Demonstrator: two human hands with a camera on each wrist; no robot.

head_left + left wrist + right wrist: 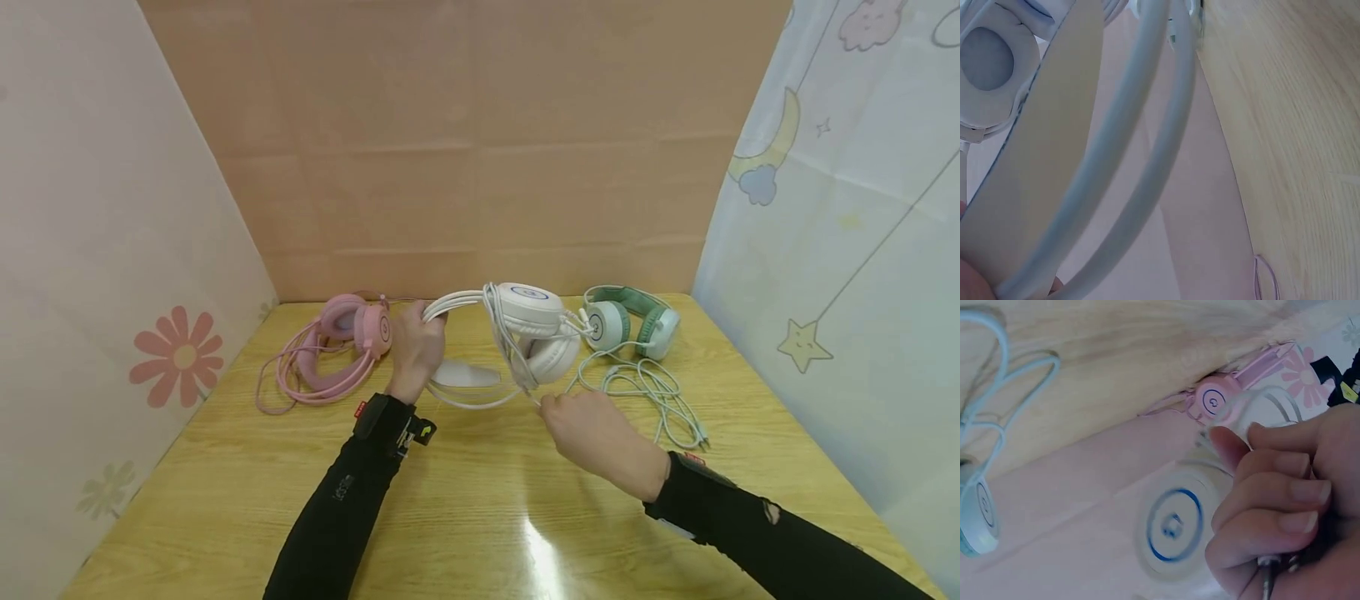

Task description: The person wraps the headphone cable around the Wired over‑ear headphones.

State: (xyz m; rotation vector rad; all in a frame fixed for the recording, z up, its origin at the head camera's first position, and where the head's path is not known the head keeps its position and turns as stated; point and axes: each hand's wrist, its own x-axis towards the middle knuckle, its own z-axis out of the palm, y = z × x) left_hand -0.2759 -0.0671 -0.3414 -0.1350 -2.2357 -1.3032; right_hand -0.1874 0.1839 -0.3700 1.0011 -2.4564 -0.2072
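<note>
Above the middle of the table, my left hand (417, 343) grips the white headphones (530, 307) by the headband. Both ear cups hang to the right of that hand, and the white cable (504, 329) is wound in several turns around the cup side. My right hand (596, 429) is lower and nearer, its curled fingers pinching the cable. In the right wrist view, the cable's metal plug (1266, 578) sticks out below the curled fingers. The left wrist view shows the padded headband (1041, 137) and its thin outer bars close up, with only parts of fingertips visible.
Pink headphones (378, 329) with a coiled cable lie at the back left, close to my left hand. Green and white headphones (660, 332) rest at the back right, their pale cable (663, 392) looped in front. Cloth screens (480, 150) stand behind and on both sides.
</note>
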